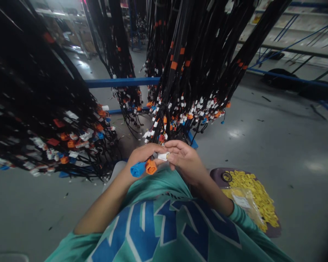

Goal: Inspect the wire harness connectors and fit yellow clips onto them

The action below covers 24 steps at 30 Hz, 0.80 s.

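By the green shirt [158,185], the left hand [142,153] and right hand [186,161] pinch a white piece [162,156] in their grip, with a blue plug [137,169] and orange plug [151,167] just left of it.

We see a bright blue plug [137,169], an orange plug [151,167] and a white piece [163,156]. Our shirt [164,180] is sea green, its big blue letters [142,244] edged in pale grey. We find the cables [196,47] black with orange bands [174,65], the rail [123,82] blue, the floor [289,145] grey, the stool [216,175] dull purple, the small clips [265,198] yellow.
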Tool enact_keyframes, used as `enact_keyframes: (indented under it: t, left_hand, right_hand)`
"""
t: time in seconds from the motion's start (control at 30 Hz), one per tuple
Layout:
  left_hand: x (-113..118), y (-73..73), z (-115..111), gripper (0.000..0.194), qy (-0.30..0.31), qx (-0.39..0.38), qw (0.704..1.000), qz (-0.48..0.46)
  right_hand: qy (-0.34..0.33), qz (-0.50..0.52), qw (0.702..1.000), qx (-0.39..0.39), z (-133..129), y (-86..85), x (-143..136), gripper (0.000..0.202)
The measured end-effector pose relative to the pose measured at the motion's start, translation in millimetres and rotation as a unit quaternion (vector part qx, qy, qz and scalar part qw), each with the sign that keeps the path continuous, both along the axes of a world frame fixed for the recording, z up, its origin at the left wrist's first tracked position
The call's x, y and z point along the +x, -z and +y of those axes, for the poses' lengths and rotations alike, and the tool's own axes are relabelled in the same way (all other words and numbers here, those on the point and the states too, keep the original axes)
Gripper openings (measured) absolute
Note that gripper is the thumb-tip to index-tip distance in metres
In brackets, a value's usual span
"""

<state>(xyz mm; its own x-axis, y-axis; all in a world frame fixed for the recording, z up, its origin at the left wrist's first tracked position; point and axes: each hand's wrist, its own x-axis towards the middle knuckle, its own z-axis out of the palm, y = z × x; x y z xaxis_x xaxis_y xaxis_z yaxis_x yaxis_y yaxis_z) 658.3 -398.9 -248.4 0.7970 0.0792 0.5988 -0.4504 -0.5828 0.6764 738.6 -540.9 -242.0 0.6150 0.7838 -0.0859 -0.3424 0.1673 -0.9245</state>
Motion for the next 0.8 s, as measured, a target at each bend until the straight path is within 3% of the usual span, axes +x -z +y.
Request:
enact_keyframes:
  t: [0.23,0.43,0.67,0.73,0.8]
  left_hand:
    - [0,1.1,-3,0.016,0.013,0.036,0.997,-0.068]
    - [5,4.3,-2,0.012,-0.021,0.055,0.998,0.025]
    - [23,-2.1,5,0.041,0.104,0.001,0.988,0.116]
    - [28,-5.2,2,0.036,0.089,-0.020,0.988,0.123]
    - [34,-7.6,-3,0.028,0.042,-0.025,0.990,0.134]
  right_hand:
    - [-0.011,0.019,1.000,0.005,0,3.4,2,0.035]
    - [-0.009,0.023,1.000,0.011,2,12.0,10,0.031]
    - [0.009,0.032,0.999,0.020,-9,18.2,24,0.029]
    - [0.055,-0.029,0.998,-0.004,-13,18.9,24,0.024]
    - [0.150,-0.157,0.976,-0.029,-17,16.9,21,0.020]
